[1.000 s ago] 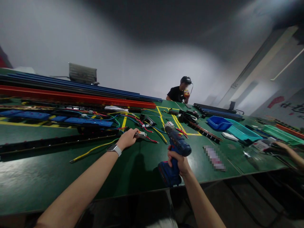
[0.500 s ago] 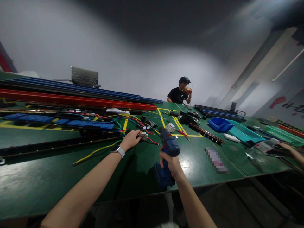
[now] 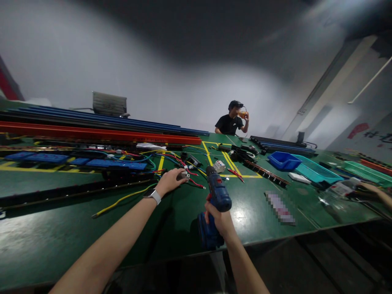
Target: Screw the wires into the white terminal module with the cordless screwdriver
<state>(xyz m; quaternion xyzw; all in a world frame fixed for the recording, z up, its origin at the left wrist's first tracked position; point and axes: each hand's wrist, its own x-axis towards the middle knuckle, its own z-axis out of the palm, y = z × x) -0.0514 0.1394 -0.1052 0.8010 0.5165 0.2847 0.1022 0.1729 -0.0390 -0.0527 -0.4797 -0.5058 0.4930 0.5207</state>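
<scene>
Fingers [image 3: 210,209] of the right hand [image 3: 219,219] are wrapped round the grip of a blue drill [image 3: 218,191], chuck pointing away across the bench [image 3: 251,218], battery low near the front edge; whether the battery touches the bench cannot be told. Left hand [image 3: 169,181] pinches a small grey part [image 3: 185,176] between thumb and fingers, to the left of the chuck; part mostly covered, its details too small to read. Watch [image 3: 153,195] on left wrist. Just right of the part lies a red wire [image 3: 196,185] with a lug; near the wrist, a yellow wire [image 3: 121,201]. Just beyond the chuck: white block [image 3: 219,165], then red leads [image 3: 236,175] on yellow floor-style tape lines. Left of the hands: black rail [image 3: 73,192], blue sockets [image 3: 114,163], tangled cables, and behind these an orange rail [image 3: 107,134] and blue rails [image 3: 104,118]. Right side: pixelated item [image 3: 280,207], blue tray [image 3: 284,160], teal tray [image 3: 318,170]. Far side: a seated person [image 3: 229,123] in a black top, drink [image 3: 244,114] raised to the mouth; chair [image 3: 109,104] to the left. At far right, another person's hand [image 3: 366,186] reaches over the bench.
</scene>
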